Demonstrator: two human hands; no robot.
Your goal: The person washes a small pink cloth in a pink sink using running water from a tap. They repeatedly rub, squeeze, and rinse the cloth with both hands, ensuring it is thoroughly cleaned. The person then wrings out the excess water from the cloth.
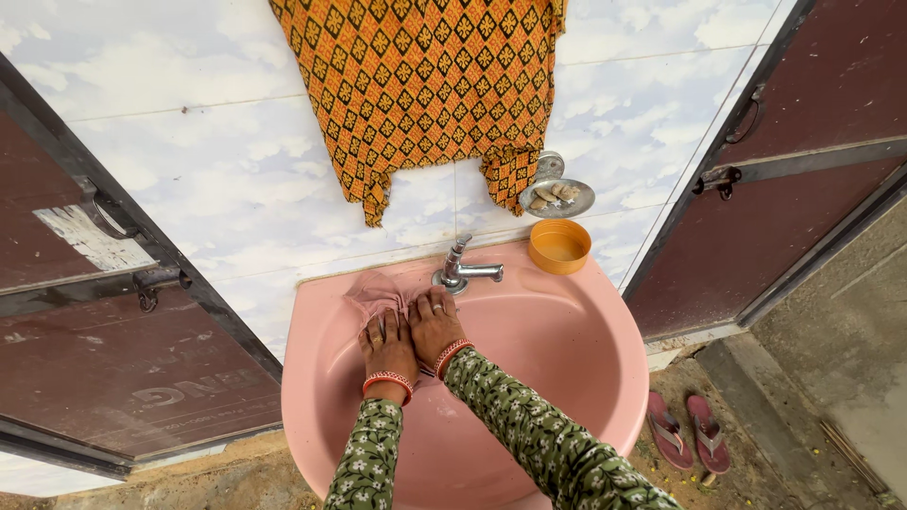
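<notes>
A crumpled pink cloth (373, 295) lay bunched against the pink sink's (586, 378) back-left inner wall, beside the tap, under both hands.
</notes>
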